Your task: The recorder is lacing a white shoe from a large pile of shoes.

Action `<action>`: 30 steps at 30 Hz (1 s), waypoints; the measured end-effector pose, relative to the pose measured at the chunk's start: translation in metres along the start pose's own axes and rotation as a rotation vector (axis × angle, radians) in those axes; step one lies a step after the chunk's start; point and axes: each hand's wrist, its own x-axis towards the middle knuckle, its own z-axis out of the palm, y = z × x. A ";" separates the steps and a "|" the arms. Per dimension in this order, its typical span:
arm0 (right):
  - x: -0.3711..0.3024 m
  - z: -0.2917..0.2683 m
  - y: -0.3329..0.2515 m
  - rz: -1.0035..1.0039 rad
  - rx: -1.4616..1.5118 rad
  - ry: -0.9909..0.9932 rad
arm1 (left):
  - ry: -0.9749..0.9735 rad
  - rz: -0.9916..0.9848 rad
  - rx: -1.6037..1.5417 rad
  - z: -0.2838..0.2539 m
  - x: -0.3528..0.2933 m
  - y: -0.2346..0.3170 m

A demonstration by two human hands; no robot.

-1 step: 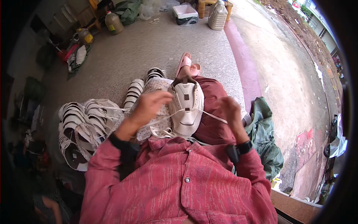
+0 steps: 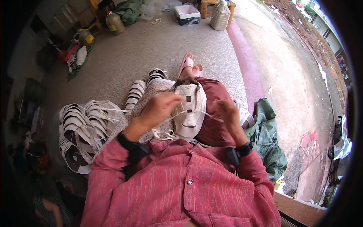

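A white sneaker upper [image 2: 190, 126] with brown patches on its tongue rests between my thighs, toe toward me. A white shoelace [image 2: 200, 111] crosses its front and runs out to both sides. My left hand [image 2: 160, 108] is left of the sneaker, fingers bent and close together, with the lace passing under its palm. My right hand [image 2: 225, 113] is over my right thigh, its fingers closed at the lace's other end. The exact grip is partly hidden in both hands. More loose white laces [image 2: 164, 134] lie by the toe.
Stacks of white shoe uppers [image 2: 83, 121] lie to my left, with another stack [image 2: 136, 92] beyond. A green sack [image 2: 266, 140] is at my right. Farther off stand a white box [image 2: 188, 12], a large plastic jug [image 2: 220, 17] and bottles [image 2: 115, 22].
Both hands have come nearer the sneaker: the left moved right, the right moved left. The visible length of lace on the right is shorter.
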 end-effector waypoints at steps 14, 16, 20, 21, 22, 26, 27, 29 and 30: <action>-0.015 0.038 -0.009 -0.083 -0.080 -0.193 | -0.065 -0.105 -0.061 0.053 0.025 -0.012; -0.017 0.041 -0.011 0.092 -0.106 -0.163 | -0.125 -0.117 -0.033 0.052 0.026 -0.009; -0.020 0.045 -0.009 -0.075 -0.386 -0.099 | -0.157 -0.072 0.017 0.054 0.026 -0.011; -0.020 0.047 -0.008 -0.183 -0.500 -0.086 | -0.145 -0.054 0.010 0.054 0.026 -0.012; -0.019 0.048 -0.008 -0.292 -0.615 -0.072 | -0.133 -0.036 0.002 0.054 0.026 -0.014; -0.014 0.051 -0.014 0.021 -0.264 -0.123 | -0.153 -0.049 -0.015 0.053 0.025 -0.016; -0.010 0.050 -0.022 0.296 0.070 -0.171 | -0.134 0.011 0.009 0.054 0.025 -0.018; -0.008 0.050 -0.024 0.568 0.408 -0.212 | -0.116 0.072 0.030 0.055 0.024 -0.020; -0.009 0.050 -0.020 0.502 0.342 -0.216 | -0.126 0.060 0.031 0.055 0.024 -0.020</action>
